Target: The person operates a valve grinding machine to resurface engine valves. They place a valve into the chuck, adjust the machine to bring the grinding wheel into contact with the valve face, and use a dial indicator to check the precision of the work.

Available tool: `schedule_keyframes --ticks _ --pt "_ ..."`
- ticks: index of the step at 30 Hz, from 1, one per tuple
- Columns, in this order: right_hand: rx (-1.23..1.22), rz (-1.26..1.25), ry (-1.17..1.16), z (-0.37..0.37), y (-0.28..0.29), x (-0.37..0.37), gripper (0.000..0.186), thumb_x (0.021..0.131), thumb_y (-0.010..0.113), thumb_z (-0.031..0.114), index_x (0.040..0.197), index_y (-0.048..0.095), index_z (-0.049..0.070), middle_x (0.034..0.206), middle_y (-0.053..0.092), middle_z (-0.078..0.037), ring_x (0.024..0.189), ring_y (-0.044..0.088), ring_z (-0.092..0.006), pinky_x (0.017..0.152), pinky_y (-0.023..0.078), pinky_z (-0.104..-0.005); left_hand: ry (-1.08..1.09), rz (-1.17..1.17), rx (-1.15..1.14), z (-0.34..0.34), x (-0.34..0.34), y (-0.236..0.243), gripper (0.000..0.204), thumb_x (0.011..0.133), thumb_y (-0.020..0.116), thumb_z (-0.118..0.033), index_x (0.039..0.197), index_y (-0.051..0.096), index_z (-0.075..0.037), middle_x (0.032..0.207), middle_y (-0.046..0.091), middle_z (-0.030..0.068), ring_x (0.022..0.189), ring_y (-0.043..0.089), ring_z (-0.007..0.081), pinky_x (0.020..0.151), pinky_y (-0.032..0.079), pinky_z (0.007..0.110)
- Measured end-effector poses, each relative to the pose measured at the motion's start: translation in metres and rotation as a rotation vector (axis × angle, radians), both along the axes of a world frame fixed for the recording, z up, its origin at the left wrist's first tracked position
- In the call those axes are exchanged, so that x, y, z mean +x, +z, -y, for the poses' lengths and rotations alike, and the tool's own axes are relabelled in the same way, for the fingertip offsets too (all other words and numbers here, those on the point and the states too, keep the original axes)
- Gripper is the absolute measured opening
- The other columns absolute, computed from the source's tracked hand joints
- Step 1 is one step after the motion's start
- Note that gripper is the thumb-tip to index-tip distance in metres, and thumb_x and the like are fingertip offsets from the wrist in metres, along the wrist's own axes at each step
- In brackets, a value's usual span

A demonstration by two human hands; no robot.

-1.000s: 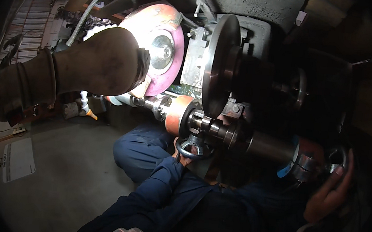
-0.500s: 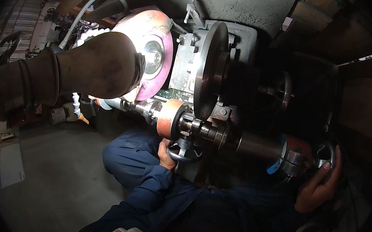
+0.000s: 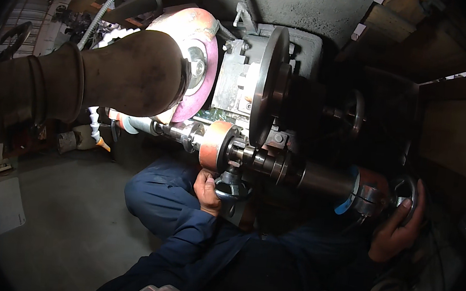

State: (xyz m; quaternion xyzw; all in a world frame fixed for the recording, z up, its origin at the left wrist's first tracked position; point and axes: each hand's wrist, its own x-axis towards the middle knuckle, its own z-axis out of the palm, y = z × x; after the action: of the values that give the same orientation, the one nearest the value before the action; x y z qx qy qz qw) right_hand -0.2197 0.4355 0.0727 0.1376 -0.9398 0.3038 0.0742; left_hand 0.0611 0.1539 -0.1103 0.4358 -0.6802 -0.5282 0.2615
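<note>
In the head view, the left hand (image 3: 207, 194) has come round from under the small wheel (image 3: 232, 196) to its left edge, so it may be turning it. The small wheel sits just below the orange ring (image 3: 214, 146). That hand is curled, but I can't tell if it grips. The right hand (image 3: 393, 237) still wraps the dark wheel (image 3: 413, 191), well right of the orange ring. I can't make out any containers.

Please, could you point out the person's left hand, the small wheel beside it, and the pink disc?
Left hand (image 3: 207, 193), head view: middle of the hand.
Small wheel (image 3: 232, 196), head view: lower rim.
Pink disc (image 3: 205, 87), head view: right of its face.
</note>
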Motion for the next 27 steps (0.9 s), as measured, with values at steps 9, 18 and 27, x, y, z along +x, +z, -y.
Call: schedule_keyframes --ticks 9,18,27 --pt "-0.008 -0.026 -0.009 0.000 -0.003 0.000 0.037 0.102 0.042 0.008 0.134 0.052 -0.007 0.128 0.061 -0.022 0.119 0.061 -0.0301 0.100 0.046 -0.0357 -0.053 0.025 -0.286 -0.001 -0.007 0.012 0.023 0.086 0.050 -0.021 0.078 0.047 0.001 0.073 0.046 0.0096 0.065 0.043 0.0199 0.064 0.039 0.032" --pt "0.019 -0.040 -0.018 0.000 -0.003 0.000 0.037 0.102 0.043 0.009 0.133 0.053 -0.007 0.125 0.063 -0.022 0.116 0.062 -0.0300 0.098 0.047 -0.0358 -0.735 0.446 -0.074 0.045 -0.034 0.094 0.065 0.068 0.086 -0.036 0.118 0.063 -0.001 0.118 0.063 0.0214 0.113 0.059 0.0396 0.099 0.046 0.042" --pt "-0.014 -0.025 -0.037 0.001 -0.004 0.001 0.037 0.102 0.042 0.011 0.132 0.053 -0.008 0.121 0.065 -0.024 0.112 0.065 -0.0308 0.095 0.049 -0.0367 -1.012 0.536 0.304 0.063 -0.058 0.094 0.101 0.060 0.091 -0.032 0.142 0.042 -0.002 0.139 0.051 0.0194 0.135 0.044 0.0341 0.112 0.034 0.042"
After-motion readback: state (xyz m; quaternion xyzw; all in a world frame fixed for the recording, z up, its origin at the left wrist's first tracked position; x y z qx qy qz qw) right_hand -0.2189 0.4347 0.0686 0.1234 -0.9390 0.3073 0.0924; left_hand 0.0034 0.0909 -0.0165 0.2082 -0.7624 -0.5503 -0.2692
